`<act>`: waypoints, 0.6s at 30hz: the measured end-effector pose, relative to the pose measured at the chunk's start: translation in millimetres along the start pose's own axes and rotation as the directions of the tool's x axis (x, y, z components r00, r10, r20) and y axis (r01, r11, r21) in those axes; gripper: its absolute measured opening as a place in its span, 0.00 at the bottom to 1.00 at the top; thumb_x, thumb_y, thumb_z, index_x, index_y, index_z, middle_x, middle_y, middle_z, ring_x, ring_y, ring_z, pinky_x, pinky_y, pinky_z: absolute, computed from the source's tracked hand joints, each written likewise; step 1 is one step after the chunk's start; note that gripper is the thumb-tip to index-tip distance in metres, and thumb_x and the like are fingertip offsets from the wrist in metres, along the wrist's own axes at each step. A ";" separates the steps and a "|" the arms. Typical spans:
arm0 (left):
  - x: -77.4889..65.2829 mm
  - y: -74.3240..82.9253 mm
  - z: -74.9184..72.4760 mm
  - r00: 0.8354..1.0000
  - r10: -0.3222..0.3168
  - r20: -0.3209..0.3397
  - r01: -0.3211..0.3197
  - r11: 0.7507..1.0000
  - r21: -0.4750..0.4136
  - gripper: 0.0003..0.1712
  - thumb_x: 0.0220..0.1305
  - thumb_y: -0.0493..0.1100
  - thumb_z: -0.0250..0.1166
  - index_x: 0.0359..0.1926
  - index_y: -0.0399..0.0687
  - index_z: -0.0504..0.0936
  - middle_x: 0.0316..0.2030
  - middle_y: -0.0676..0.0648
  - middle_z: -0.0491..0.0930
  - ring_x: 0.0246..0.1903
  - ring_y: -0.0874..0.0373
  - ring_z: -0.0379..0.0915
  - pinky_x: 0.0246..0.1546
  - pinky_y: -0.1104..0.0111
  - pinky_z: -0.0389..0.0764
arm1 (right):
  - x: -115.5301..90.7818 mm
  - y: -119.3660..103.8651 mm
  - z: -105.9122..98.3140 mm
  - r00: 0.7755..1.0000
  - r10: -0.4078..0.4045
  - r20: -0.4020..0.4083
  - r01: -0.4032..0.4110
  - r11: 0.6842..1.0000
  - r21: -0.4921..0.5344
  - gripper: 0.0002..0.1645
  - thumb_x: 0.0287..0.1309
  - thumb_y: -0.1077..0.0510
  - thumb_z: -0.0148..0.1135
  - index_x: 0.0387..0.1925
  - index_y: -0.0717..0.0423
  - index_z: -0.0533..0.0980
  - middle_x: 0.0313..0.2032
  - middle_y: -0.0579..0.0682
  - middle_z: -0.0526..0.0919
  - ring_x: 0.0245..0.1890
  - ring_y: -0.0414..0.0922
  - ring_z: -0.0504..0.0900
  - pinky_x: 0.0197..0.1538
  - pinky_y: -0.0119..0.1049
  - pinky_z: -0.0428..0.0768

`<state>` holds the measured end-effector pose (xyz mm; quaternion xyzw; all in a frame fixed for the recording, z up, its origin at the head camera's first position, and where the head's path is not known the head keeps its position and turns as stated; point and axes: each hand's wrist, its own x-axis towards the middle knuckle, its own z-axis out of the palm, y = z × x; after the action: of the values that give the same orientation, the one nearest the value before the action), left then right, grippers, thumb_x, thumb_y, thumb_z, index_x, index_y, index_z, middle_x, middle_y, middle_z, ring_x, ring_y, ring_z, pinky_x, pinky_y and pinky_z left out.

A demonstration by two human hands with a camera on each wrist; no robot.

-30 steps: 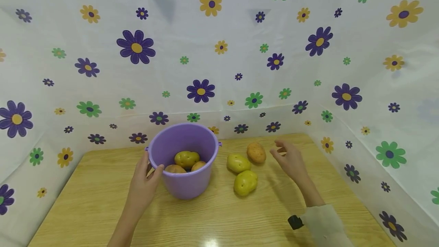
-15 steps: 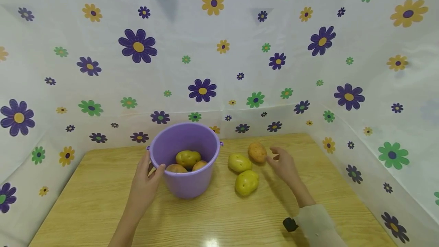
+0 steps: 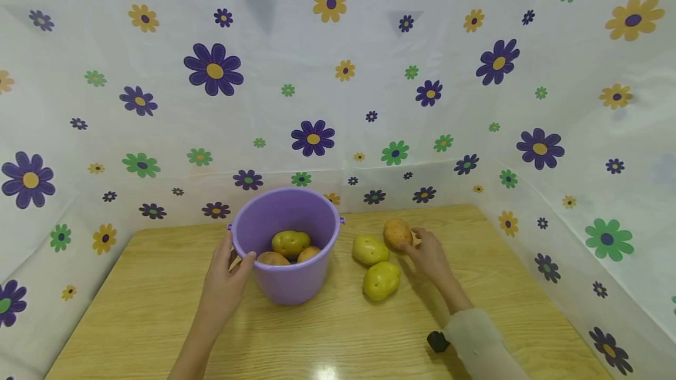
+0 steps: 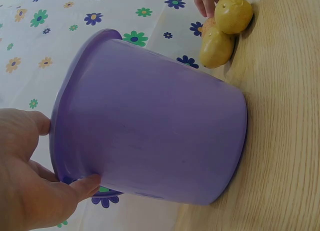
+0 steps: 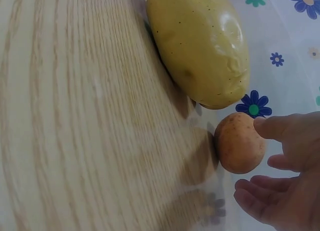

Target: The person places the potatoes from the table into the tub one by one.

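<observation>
The right hand [image 3: 426, 255] is at the right side of the brown potato [image 3: 398, 234], its grip moderately wide and not closed round anything. In the right wrist view the thumb [image 5: 267, 127] overlaps the potato's edge and seems to touch it, while the fingers [image 5: 252, 197] lie off to one side with a gap. The potato rests on the tabletop [image 3: 327, 333] near its back edge.

To take it well, I would bring the fingers round the side opposite the thumb before squeezing; thumb pressure alone would probably roll something so rounded. The far yellow potato [image 3: 370, 250] lies just beside it, towards the bucket [image 3: 289, 286], so the approach from the free right side looks sound, and a straight lift should avoid nudging its neighbour. The near yellow potato [image 3: 381, 281] lies closer to the person, against or nearly against the far one.

The left hand [image 3: 224, 279] holds the bucket's rim at its left, thumb and fingers narrow about the edge; a light, steady hold should be enough there. Inside the bucket show a greenish potato [image 3: 291, 244] and two brownish ones, partly hidden by the front wall. Behind everything hangs a flowered cloth [image 3: 348, 98].
</observation>
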<state>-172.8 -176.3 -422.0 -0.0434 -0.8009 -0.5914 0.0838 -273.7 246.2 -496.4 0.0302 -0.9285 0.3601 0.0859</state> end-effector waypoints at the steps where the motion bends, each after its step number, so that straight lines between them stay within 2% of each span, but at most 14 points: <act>1: 0.2 -0.4 0.2 1.000 -0.001 0.000 0.001 1.000 0.001 0.45 0.80 0.43 0.57 0.83 0.40 0.39 0.80 0.35 0.40 0.77 0.36 0.48 0.70 0.66 0.66 | 1.0 0.3 1.6 1.000 0.003 0.000 -0.003 1.000 -0.004 0.36 0.69 0.55 0.67 0.66 0.78 0.67 0.58 0.77 0.74 0.47 0.63 0.82 0.50 0.57 0.88; 12: 0.0 -0.9 0.2 1.000 0.013 -0.009 -0.013 1.000 0.013 0.44 0.80 0.42 0.57 0.82 0.40 0.40 0.80 0.34 0.41 0.76 0.35 0.49 0.70 0.63 0.67 | 8.2 -1.5 11.1 1.000 0.015 -0.014 -0.015 1.000 0.004 0.36 0.68 0.55 0.68 0.66 0.75 0.69 0.61 0.77 0.72 0.59 0.69 0.74 0.63 0.65 0.78; 18: 1.4 -2.7 0.1 1.000 0.012 -0.005 -0.012 1.000 0.012 0.45 0.80 0.43 0.57 0.82 0.39 0.39 0.80 0.34 0.41 0.77 0.35 0.48 0.70 0.64 0.66 | 8.5 -1.5 12.9 1.000 0.031 -0.004 -0.031 0.999 -0.008 0.36 0.69 0.54 0.67 0.68 0.73 0.67 0.60 0.76 0.72 0.60 0.69 0.73 0.64 0.66 0.77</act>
<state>-174.6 -177.0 -424.3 -0.0460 -0.8038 -0.5863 0.0896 -283.7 236.4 -503.2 0.0146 -0.9300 0.3579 0.0825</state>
